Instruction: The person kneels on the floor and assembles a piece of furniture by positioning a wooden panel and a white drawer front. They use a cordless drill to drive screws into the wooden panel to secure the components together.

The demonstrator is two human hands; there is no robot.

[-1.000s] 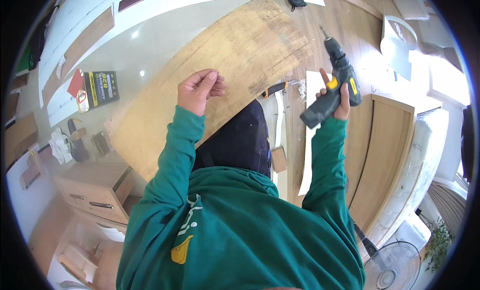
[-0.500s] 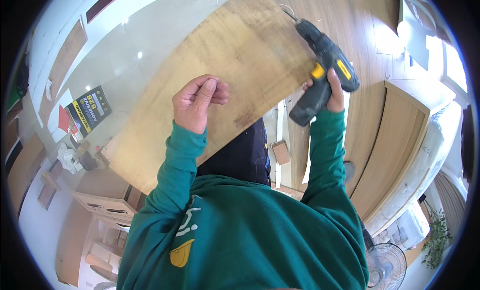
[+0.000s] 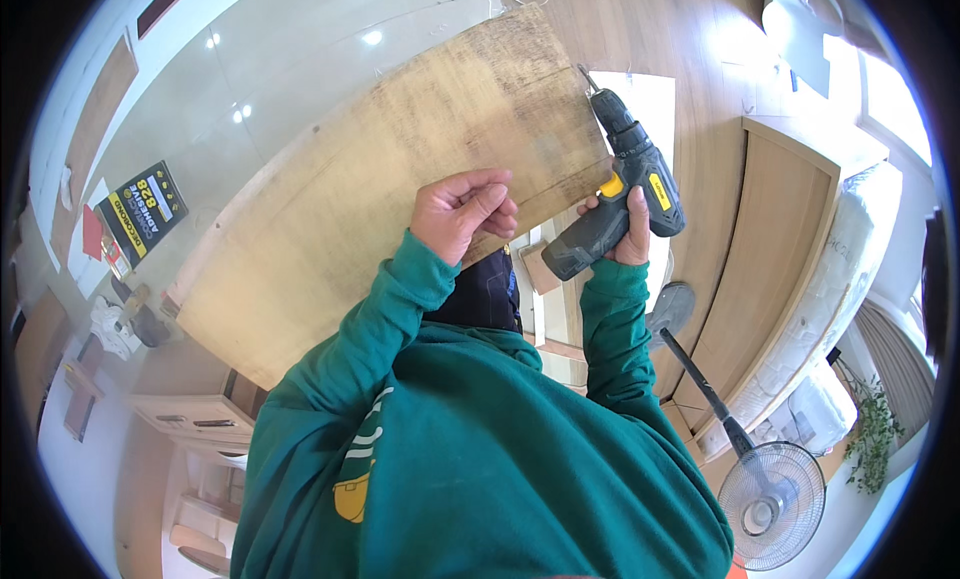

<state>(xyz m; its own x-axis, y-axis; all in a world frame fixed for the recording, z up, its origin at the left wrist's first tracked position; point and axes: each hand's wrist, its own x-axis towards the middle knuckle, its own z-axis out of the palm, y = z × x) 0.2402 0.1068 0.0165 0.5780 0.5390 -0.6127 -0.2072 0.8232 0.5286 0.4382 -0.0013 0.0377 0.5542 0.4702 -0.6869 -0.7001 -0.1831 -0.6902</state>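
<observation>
A black cordless drill [image 3: 640, 164] with yellow accents is in my right hand [image 3: 632, 234], which is wrapped round its grip. Its thin bit points up and away to the left, beside the far right corner of a wooden board [image 3: 300, 229]. My left hand [image 3: 465, 211] is over the board's right part, thumb pressed against curled fingers. Whatever those fingers hold, if anything, is too small or hidden to make out. The board is broad, light brown and darkly stained toward its far right end, and it slants across in front of me.
To the left lies a black and yellow adhesive package [image 3: 142, 216] on the pale tiled floor. A wooden cabinet [image 3: 765, 249] stands on the right, with a standing fan [image 3: 770, 504] at the lower right. A small drawer unit [image 3: 195, 416] is at the lower left.
My left hand has shifted right and slightly nearer me, closer to the drill. The drill and my right hand have moved a little left and nearer. More of the fan shows.
</observation>
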